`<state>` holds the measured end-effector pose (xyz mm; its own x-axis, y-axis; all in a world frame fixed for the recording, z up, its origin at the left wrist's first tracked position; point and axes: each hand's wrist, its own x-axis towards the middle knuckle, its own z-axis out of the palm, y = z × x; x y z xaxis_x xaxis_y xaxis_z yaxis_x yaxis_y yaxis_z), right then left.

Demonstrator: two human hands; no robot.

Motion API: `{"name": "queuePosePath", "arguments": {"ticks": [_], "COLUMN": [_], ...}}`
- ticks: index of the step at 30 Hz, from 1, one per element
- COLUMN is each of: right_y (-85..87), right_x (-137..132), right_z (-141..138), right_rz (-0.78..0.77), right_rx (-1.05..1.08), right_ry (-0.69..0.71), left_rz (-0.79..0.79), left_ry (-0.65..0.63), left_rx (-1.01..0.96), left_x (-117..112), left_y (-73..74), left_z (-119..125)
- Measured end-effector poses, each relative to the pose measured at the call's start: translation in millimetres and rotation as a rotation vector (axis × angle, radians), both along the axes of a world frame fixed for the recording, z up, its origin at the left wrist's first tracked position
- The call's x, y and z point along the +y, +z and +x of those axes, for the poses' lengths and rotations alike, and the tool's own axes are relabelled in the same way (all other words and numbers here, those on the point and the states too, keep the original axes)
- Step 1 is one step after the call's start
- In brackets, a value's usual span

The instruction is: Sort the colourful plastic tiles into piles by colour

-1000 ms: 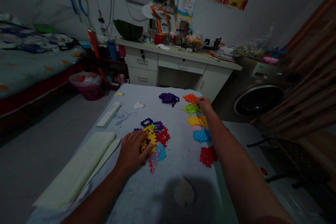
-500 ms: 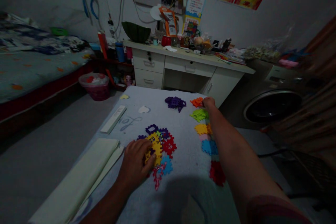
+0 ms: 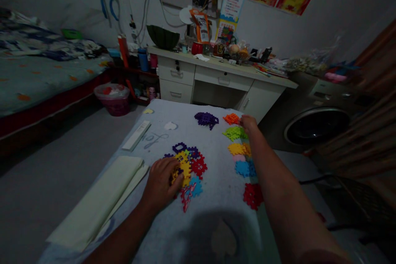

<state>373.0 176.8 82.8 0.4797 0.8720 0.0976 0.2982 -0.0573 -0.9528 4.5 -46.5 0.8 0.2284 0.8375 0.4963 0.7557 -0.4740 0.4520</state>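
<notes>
My left hand (image 3: pixel 161 184) rests on a joined cluster of colourful plastic interlocking pieces (image 3: pixel 189 167), fingers curled around its yellow part. My right hand (image 3: pixel 248 124) reaches far across the table, fingers closed at the edge of the orange pile (image 3: pixel 231 119), just above the green pile (image 3: pixel 234 133). Down the right side lie sorted piles: yellow (image 3: pixel 236 148), blue (image 3: pixel 243 168) and red (image 3: pixel 253 195). A purple pile (image 3: pixel 206 119) sits at the far middle.
The table has a grey cloth (image 3: pixel 216 218). A pale folded sheet (image 3: pixel 102 198) and a white flat box (image 3: pixel 136 135) lie at the left. Beyond stand a cluttered white desk (image 3: pixel 216 75), a washing machine (image 3: pixel 315 119), a bed (image 3: pixel 37 78) and a pink bin (image 3: pixel 113 98).
My right hand stays at the orange pile and my left on the cluster. The view has shifted slightly as my head moved.
</notes>
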Motion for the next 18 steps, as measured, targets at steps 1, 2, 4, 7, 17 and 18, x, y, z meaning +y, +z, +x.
{"name": "queuePosePath", "arguments": {"ticks": [1,2,4,7,17,18], "right_y": [0.6,0.4,-2.1,-8.6,-37.0,-39.7], "right_x": [-8,-18,-40,-82,-180,-183], "right_z": [-5,-11,-29,-63,-152,-157], "right_rz": [-0.012,-0.025,-0.037,-0.042,-0.022,0.015], "right_rx": [0.027,0.061,0.133,0.169,-0.475,-0.546], "right_ry": [-0.002,0.008,0.096,0.386,0.827,0.826], "left_rz": [-0.002,-0.006,-0.022,-0.061,-0.140,-0.146], "left_ry": [0.003,0.008,0.022,0.041,0.077,0.073], "left_rx": [-0.021,-0.044,-0.098,-0.176,-0.261,-0.261], "left_x": [0,1,0,-2,-6,-5], "left_y": [0.0,0.2,1.6,5.0,6.0,5.9], "left_z": [0,-1,-2,-4,-7,-7]}}
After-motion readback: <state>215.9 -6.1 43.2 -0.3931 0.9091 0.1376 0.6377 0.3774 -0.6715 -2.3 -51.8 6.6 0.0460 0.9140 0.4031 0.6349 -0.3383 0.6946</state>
